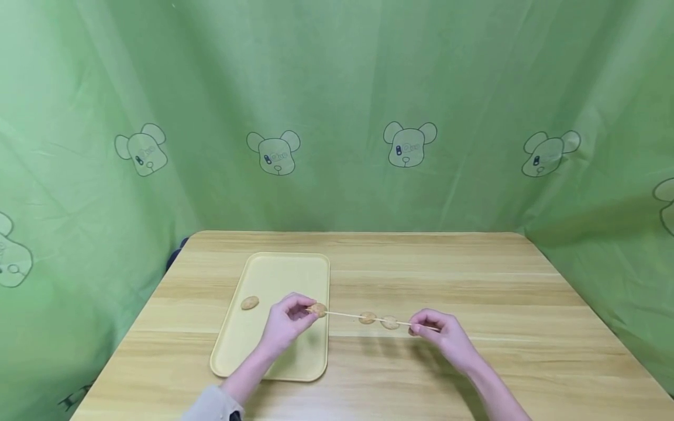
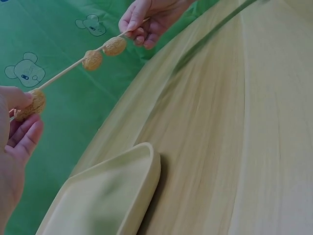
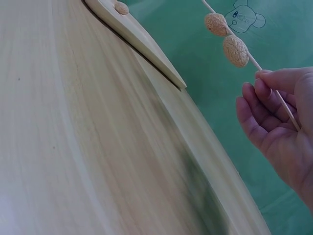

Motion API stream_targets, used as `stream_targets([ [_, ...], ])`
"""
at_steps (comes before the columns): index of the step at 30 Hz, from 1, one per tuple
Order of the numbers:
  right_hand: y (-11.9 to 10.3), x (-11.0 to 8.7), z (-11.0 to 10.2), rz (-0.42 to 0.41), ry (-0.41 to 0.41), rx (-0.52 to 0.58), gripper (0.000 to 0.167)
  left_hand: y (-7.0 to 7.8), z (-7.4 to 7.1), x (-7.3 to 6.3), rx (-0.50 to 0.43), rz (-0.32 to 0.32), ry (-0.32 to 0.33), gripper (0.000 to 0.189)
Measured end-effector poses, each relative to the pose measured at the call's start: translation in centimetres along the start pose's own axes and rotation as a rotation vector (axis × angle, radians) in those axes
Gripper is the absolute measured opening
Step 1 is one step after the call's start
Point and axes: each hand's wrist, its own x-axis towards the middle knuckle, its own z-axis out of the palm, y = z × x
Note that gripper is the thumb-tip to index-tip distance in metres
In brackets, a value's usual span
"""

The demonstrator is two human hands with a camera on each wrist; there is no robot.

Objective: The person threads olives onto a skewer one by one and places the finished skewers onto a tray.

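A thin wooden skewer [image 1: 343, 314] runs level above the table between the two hands. My right hand [image 1: 439, 334] pinches its right end between thumb and fingers; the skewer's end lies along the palm in the right wrist view. Close to those fingers, two tan, wrinkled oval balls [image 3: 235, 51] are threaded side by side. At the skewer's left end my left hand [image 1: 286, 321] pinches a third wrinkled ball [image 2: 32, 104], with the tip just showing beyond it. Another such ball [image 1: 250, 302] lies on the cream tray [image 1: 284, 264], left of the left hand.
The rectangular tray, with a low raised rim, sits on the left part of the wood-grain table [image 1: 447, 269], under the left hand. Behind and around the table hangs a green curtain [image 1: 337, 199] with bear-head drawings.
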Motion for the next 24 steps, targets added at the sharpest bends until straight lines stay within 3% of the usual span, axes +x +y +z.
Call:
stream_targets([
  [8, 0.0, 0.0, 0.2, -0.001, -0.001, 0.005, 0.016, -0.2, 0.6, 0.0, -0.039, -0.037, -0.004, 0.025],
  [16, -0.1, 0.0, 0.3, 0.006, -0.003, 0.006, 0.016, 0.1, 1.0, 0.0, -0.167, -0.140, -0.010, 0.030],
  [24, -0.3, 0.0, 0.4, 0.019, -0.002, 0.019, 0.017, -0.1, 1.1, 0.0, -0.235, -0.139, -0.038, 0.033],
])
